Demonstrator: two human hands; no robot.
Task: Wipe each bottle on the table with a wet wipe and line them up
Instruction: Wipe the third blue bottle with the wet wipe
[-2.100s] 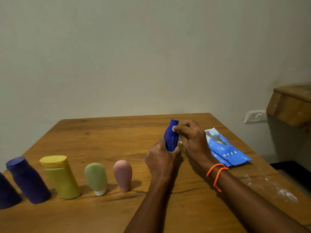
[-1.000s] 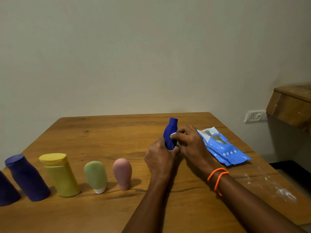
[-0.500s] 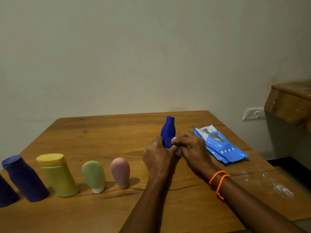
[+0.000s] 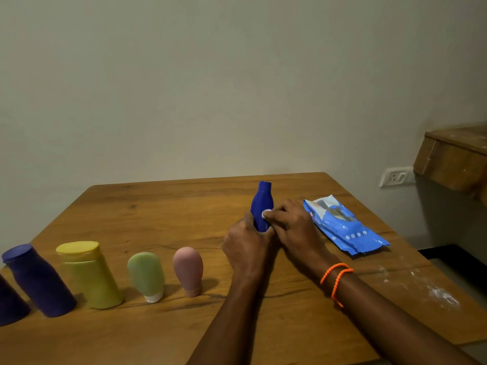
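A small blue bottle (image 4: 261,204) stands upright at the table's middle right. My left hand (image 4: 246,245) grips its lower part from the left. My right hand (image 4: 291,227) pinches a small white wet wipe (image 4: 266,214) against the bottle's right side; most of the wipe is hidden under the fingers. A row of bottles stands along the front left: a pink one (image 4: 188,270), a pale green one (image 4: 146,275) on a white cap, a yellow one (image 4: 88,273), a dark purple one (image 4: 38,280) and another dark one (image 4: 9,304) cut off by the frame edge.
A blue pack of wet wipes (image 4: 344,226) lies to the right of my hands. White dust marks the wooden table (image 4: 163,214) near its right edge. A wooden shelf (image 4: 454,159) juts from the wall at the right, above a wall socket (image 4: 395,176).
My right hand with the wipe has slid down from the bottle's neck to its lower body and back up a little. The bottle now stands more upright. The row has not moved.
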